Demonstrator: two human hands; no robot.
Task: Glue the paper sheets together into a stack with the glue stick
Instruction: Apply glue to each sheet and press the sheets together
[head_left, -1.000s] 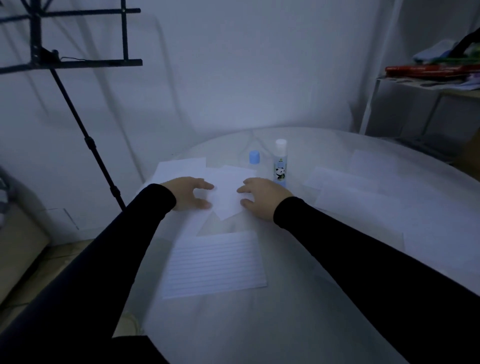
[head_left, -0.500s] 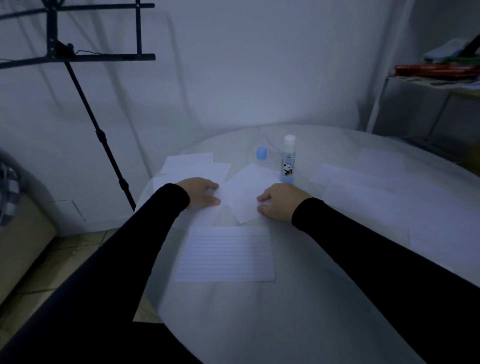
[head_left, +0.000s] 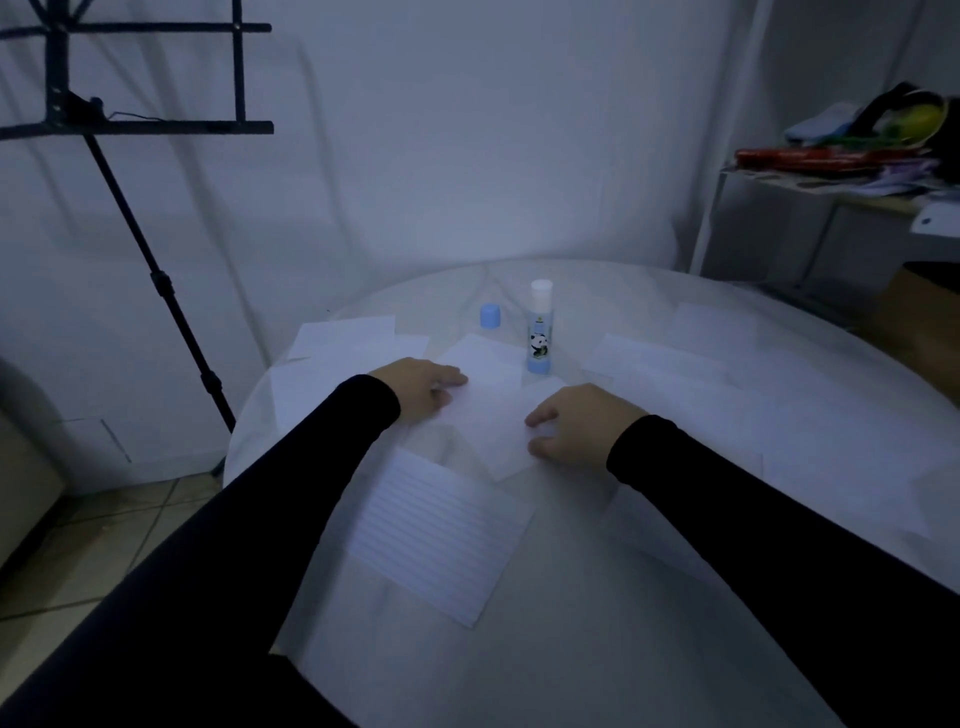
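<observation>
Glue stick (head_left: 538, 332) — panda label, upright, writing too small.

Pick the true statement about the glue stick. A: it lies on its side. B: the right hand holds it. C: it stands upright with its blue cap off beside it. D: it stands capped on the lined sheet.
C: the glue stick stands upright, uncapped, with the blue cap on the table to its left; neither hand touches it.

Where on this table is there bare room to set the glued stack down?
Bare cloth shows along the table's near edge, right of the lined sheet, and at the far rim behind the glue stick and its blue cap. The middle is crowded: both hands, left hand and right hand, rest on the plain sheet; loose sheets cover the right side.
</observation>
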